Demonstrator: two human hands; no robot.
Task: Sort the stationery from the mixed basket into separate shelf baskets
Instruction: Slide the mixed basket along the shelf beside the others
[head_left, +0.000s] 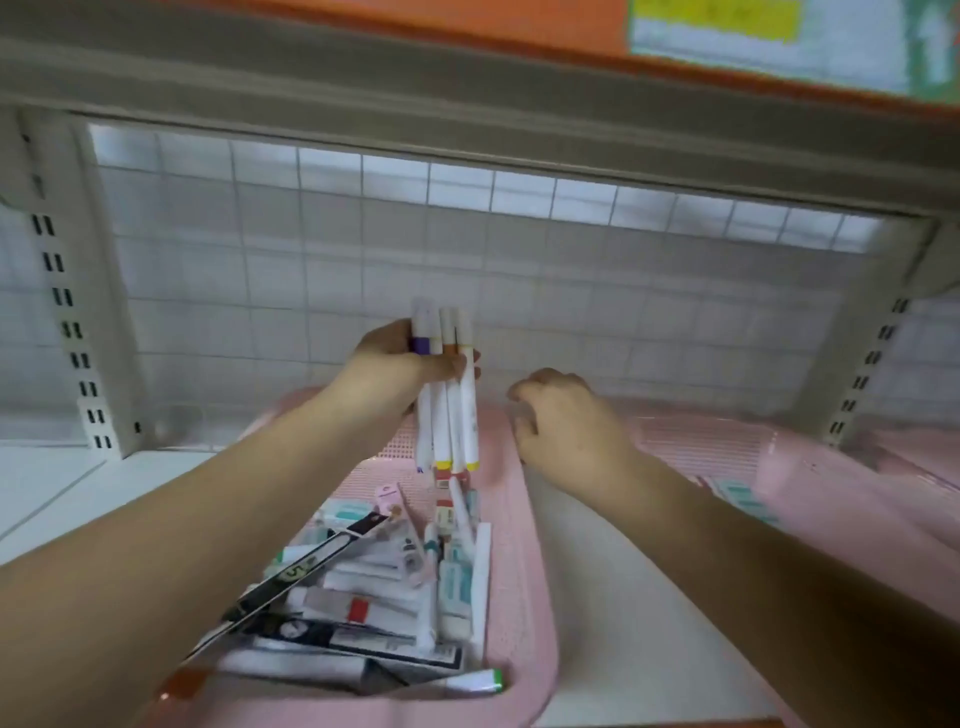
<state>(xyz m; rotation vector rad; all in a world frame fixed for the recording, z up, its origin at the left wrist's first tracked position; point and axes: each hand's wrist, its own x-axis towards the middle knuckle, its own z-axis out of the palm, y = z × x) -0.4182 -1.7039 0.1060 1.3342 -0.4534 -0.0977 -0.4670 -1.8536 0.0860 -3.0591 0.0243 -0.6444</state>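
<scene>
My left hand (400, 371) grips a bunch of several white markers (448, 415) upright, with purple, orange and yellow bands, above the far end of the pink mixed basket (524, 561). That basket holds a jumble of pens, tubes, erasers and a black ruler-like pack (311, 566); a green-tipped marker (475, 682) lies at its near edge. My right hand (563, 421) hovers with fingers curled, holding nothing, between the mixed basket and a second pink basket (810, 483) to the right.
The baskets stand on a white shelf (613, 597) backed by a white wire grid (467, 270). Slotted uprights (67, 312) flank both sides and a beige shelf rail (467, 93) runs overhead. A teal-and-white pack (743, 499) lies in the right basket.
</scene>
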